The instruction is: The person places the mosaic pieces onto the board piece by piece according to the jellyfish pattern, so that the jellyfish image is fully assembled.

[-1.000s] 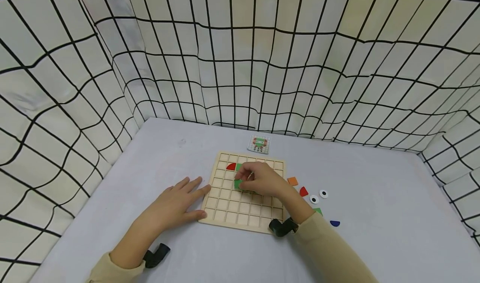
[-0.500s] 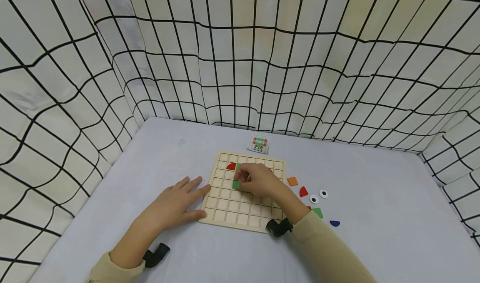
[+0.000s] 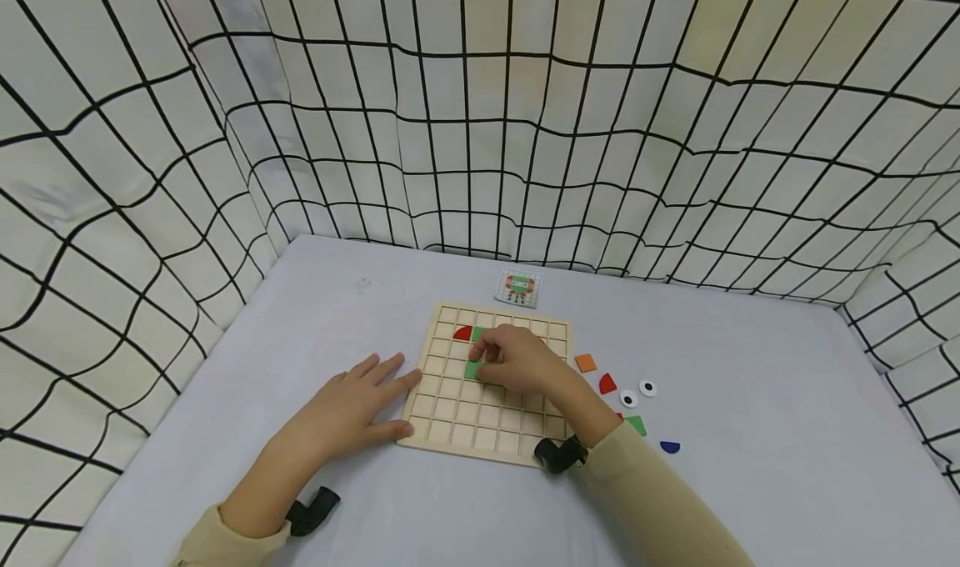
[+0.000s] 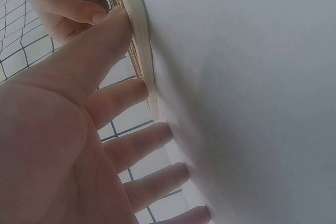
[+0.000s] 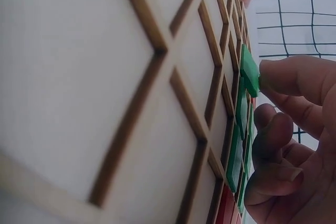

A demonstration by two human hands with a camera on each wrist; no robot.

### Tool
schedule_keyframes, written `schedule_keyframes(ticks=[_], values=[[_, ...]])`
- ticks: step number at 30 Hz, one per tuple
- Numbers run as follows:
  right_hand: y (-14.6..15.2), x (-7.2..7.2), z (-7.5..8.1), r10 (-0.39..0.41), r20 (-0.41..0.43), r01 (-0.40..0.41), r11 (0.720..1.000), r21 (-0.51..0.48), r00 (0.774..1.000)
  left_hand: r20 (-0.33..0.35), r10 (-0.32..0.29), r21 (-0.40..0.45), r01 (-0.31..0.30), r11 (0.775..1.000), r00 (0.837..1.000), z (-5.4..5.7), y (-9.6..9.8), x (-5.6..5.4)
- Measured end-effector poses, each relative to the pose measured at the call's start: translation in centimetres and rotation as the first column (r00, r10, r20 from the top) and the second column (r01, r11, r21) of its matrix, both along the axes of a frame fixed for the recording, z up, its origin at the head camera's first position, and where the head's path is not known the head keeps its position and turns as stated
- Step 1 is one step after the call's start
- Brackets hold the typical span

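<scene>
A green tile (image 3: 472, 370) is pinched by the right hand (image 3: 519, 360), curled over the gridded board (image 3: 465, 412). The left hand (image 3: 351, 408) is splayed, its thumb rested against the board's edge.

Sleeves: two, matching, in plain beige fabric. The left sleeve (image 3: 238, 540) terminates in a cuff partway along the forearm; a detail on it near the lower picture edge is too small to identify. The right sleeve (image 3: 660, 496) has a similar cuff and an unpatterned surface. Wrist equipment: one unit per arm. The left wrist unit (image 3: 317, 511) — black, short, bent like a pipe elbow — projects beside the cuff. The right wrist unit (image 3: 553, 457) matches in colour and form. The left hand (image 3: 362, 406) and right hand (image 3: 519, 360) are bare.
</scene>
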State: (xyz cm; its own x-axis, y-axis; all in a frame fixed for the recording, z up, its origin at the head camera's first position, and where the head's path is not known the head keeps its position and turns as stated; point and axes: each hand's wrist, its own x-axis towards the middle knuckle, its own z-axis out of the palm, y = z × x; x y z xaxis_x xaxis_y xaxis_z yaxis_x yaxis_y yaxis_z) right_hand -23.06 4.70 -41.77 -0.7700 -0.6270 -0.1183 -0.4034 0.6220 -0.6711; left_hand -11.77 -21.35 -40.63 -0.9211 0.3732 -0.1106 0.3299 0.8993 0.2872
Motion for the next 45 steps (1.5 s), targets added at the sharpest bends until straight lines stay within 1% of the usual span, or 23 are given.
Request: schedule_keyframes(ticks=[6,12,15,19,22,26,27,30,32,34,37,39,42,45], values=[[0.8,0.1,0.1,-0.020,-0.007,0.020,1.000,-0.010,1.000,-0.005,0.002,0.003,-0.002,1.000,1.000,-0.1,0.0,0.0],[3.3,0.2,0.9,-0.060,-0.014,0.060,0.998,-0.021,0.998,-0.015,-0.002,0.006,0.003,1.000,1.000,-0.5,-0.1,0.0],[5.0,0.0,1.4,-0.095,-0.008,0.095,0.995,-0.021,0.995,-0.018,-0.003,0.002,0.003,1.000,1.000,-0.5,-0.2,0.0],[7.3,-0.4,1.9,-0.155,-0.009,0.155,0.988,0.008,0.988,-0.019,0.004,0.004,-0.004,1.000,1.000,-0.5,-0.3,0.1],[8.8,-0.5,2.0,-0.211,0.002,0.211,0.977,0.037,0.977,-0.019,0.005,0.009,-0.005,1.000,1.000,-0.4,-0.3,0.2],[10.6,-0.2,1.9,-0.259,0.037,0.256,0.965,0.062,0.965,-0.019,0.003,0.011,-0.003,1.000,1.000,-0.4,-0.2,0.2],[11.0,-0.1,1.9,-0.265,0.034,0.262,0.962,0.077,0.964,-0.018,0.003,0.011,-0.003,1.000,1.000,-0.5,-0.2,0.1],[12.3,0.3,1.7,-0.277,-0.030,0.278,0.945,0.173,0.960,-0.016,0.001,0.011,-0.001,1.000,1.000,-0.5,-0.2,0.1],[13.1,0.5,1.6,-0.284,-0.091,0.298,0.920,0.255,0.955,-0.018,-0.003,0.010,0.003,1.000,1.000,-0.6,-0.2,0.1],[13.9,0.8,1.6,-0.284,-0.142,0.316,0.888,0.334,0.948,-0.022,-0.006,0.008,0.006,1.000,1.000,-0.7,-0.2,0.0],[14.7,1.2,1.5,-0.283,-0.163,0.326,0.855,0.404,0.945,-0.024,-0.007,0.002,0.007,1.000,1.000,-0.7,-0.2,0.0],[15.1,1.3,1.4,-0.281,-0.157,0.322,0.845,0.427,0.947,-0.024,-0.007,-0.001,0.007,1.000,1.000,-0.7,-0.1,0.0],[15.4,1.6,1.1,-0.282,-0.146,0.317,0.839,0.442,0.948,-0.020,-0.006,-0.003,0.005,1.000,1.000,-0.6,0.0,-0.1],[15.4,1.7,0.9,-0.283,-0.149,0.319,0.842,0.435,0.948,-0.019,-0.003,-0.005,0.003,1.000,1.000,-0.6,0.0,-0.1]])
